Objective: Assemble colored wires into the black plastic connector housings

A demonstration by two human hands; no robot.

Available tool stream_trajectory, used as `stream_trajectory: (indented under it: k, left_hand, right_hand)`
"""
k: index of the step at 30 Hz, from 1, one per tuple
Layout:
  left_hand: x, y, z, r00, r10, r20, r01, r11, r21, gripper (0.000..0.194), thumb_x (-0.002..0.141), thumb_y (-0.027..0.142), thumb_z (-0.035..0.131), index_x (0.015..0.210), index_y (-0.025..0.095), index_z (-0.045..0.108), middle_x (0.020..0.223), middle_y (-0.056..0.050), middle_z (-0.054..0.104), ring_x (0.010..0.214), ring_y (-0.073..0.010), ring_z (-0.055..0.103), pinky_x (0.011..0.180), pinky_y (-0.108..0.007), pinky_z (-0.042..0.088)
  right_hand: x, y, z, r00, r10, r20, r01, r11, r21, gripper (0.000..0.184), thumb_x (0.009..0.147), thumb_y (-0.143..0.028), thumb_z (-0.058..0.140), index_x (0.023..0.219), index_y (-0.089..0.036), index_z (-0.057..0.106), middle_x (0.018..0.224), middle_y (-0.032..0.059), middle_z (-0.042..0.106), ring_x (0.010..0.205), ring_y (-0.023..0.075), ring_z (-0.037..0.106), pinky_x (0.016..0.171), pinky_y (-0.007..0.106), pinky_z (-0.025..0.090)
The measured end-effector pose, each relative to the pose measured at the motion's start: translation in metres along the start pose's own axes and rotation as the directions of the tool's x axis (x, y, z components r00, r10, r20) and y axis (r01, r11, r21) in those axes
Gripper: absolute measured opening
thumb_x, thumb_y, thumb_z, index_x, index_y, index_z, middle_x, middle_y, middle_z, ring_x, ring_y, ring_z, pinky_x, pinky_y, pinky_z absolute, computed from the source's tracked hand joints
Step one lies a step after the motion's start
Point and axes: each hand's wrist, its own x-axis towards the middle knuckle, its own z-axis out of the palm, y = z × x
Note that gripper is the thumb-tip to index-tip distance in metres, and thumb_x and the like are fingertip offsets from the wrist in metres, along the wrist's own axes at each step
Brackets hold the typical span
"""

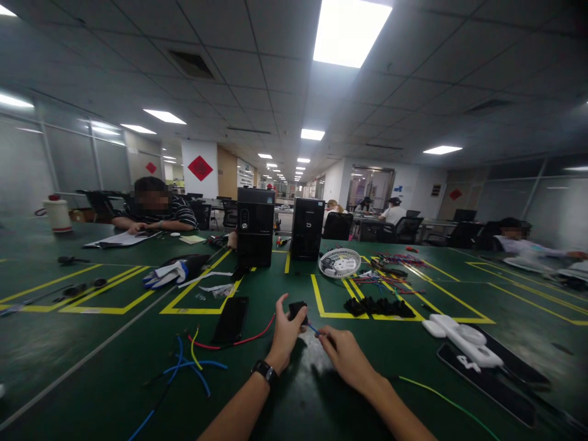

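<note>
My left hand [287, 334], with a watch [265, 372] on its wrist, grips a small black block [297, 309] above the green table. In a pinch, my right hand [342, 352] holds a short blue wire [313, 329] whose far end meets the block; whether it goes inside I cannot tell. A red wire [229, 344] runs up to the left hand from the table. Left of it lie several loose blue wires [186, 365] and a short yellow wire [196, 346]. To the right, a green-yellow wire [441, 395] lies on the table.
A black phone [231, 320] lies beyond the wires. Further back stand two black computer cases [256, 229], a white basket [340, 262] and bundles of coloured wires [390, 272]. Black parts [379, 307] sit in a row; white devices [463, 340] lie right. A person [154, 208] sits opposite.
</note>
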Motion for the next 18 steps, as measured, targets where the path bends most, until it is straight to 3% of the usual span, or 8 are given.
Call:
stream_trajectory:
  k: [4, 7, 10, 14, 16, 18]
  left_hand:
    - [-0.001, -0.001, -0.001, 0.998, 0.0, -0.056, 0.001, 1.0, 0.012, 0.049, 0.08, 0.062, 0.045, 0.108, 0.022, 0.048, 0.075, 0.001, 0.053, 0.055, -0.0116, 0.058, 0.047, -0.023, 0.047]
    - [-0.005, -0.006, 0.004, 0.998, 0.001, -0.058, 0.003, 0.998, 0.056, 0.046, 0.081, 0.061, 0.044, 0.097, 0.019, 0.05, 0.072, 0.002, 0.051, 0.049, -0.0097, 0.054, 0.042, -0.021, 0.043]
    - [-0.007, -0.004, 0.014, 0.999, -0.019, -0.048, 0.017, 0.998, -0.054, 0.042, 0.082, 0.059, 0.045, 0.099, 0.022, 0.047, 0.073, 0.002, 0.052, 0.049, -0.0101, 0.055, 0.044, -0.023, 0.046]
    - [0.005, 0.013, 0.01, 0.975, -0.05, -0.218, -0.014, 0.959, -0.282, 0.037, 0.083, 0.058, 0.043, 0.095, 0.023, 0.043, 0.072, 0.003, 0.053, 0.054, -0.0108, 0.058, 0.054, -0.028, 0.051]
    - [0.011, 0.018, 0.0, 0.956, -0.048, -0.291, -0.046, 0.951, -0.306, 0.038, 0.082, 0.06, 0.043, 0.092, 0.023, 0.042, 0.071, 0.004, 0.053, 0.052, -0.0105, 0.058, 0.054, -0.028, 0.05]
    - [0.01, 0.016, -0.007, 0.958, -0.07, -0.28, -0.008, 0.964, -0.267, 0.042, 0.081, 0.061, 0.045, 0.093, 0.022, 0.044, 0.071, 0.003, 0.054, 0.05, -0.0109, 0.059, 0.05, -0.025, 0.047]
  right_hand:
    - [0.001, -0.004, -0.004, 0.998, -0.03, 0.053, 0.03, 1.0, -0.005, 0.03, 0.095, -0.028, 0.036, 0.085, -0.02, 0.063, 0.074, 0.0018, 0.066, 0.069, 0.0158, 0.062, 0.062, 0.023, 0.037]
    - [0.01, -0.009, -0.022, 0.995, -0.054, 0.084, 0.064, 0.99, -0.123, 0.031, 0.094, -0.027, 0.038, 0.081, -0.019, 0.065, 0.073, 0.003, 0.067, 0.069, 0.0163, 0.062, 0.063, 0.023, 0.038]
    - [0.016, -0.018, -0.04, 0.996, -0.068, 0.056, 0.079, 0.97, -0.23, 0.031, 0.094, -0.026, 0.038, 0.08, -0.019, 0.065, 0.075, 0.0048, 0.068, 0.071, 0.0168, 0.063, 0.064, 0.023, 0.037]
    - [-0.007, -0.016, -0.03, 1.0, 0.005, 0.018, 0.002, 0.94, -0.341, 0.03, 0.093, -0.024, 0.039, 0.078, -0.019, 0.064, 0.072, 0.0059, 0.068, 0.068, 0.0176, 0.064, 0.061, 0.023, 0.036]
    - [-0.021, -0.006, -0.022, 0.998, 0.036, 0.046, -0.018, 0.941, -0.337, 0.029, 0.092, -0.023, 0.04, 0.077, -0.019, 0.063, 0.07, 0.0057, 0.068, 0.067, 0.018, 0.064, 0.059, 0.023, 0.036]
    - [-0.022, 0.001, -0.022, 0.999, 0.052, 0.001, -0.049, 0.957, -0.286, 0.03, 0.093, -0.025, 0.038, 0.078, -0.019, 0.063, 0.072, 0.0062, 0.068, 0.068, 0.0187, 0.065, 0.061, 0.024, 0.038]
